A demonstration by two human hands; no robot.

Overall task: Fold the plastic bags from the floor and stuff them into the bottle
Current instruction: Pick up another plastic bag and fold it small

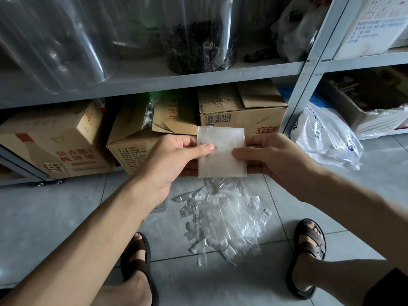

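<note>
Pinching folded bag [221, 152] | left hand [174, 160], right hand [268, 156] fingers | loose bags [223, 219] on floor [55, 217]

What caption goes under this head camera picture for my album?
Left hand and right hand pinch a folded bag above the bag pile on the floor.

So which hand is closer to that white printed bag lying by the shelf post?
Right. The right hand pinches the folded bag on the side toward the white printed bag; the left hand pinches its opposite edge, farther away.

cardboard box [242, 111] printed 79101010189, 80300614227
</note>
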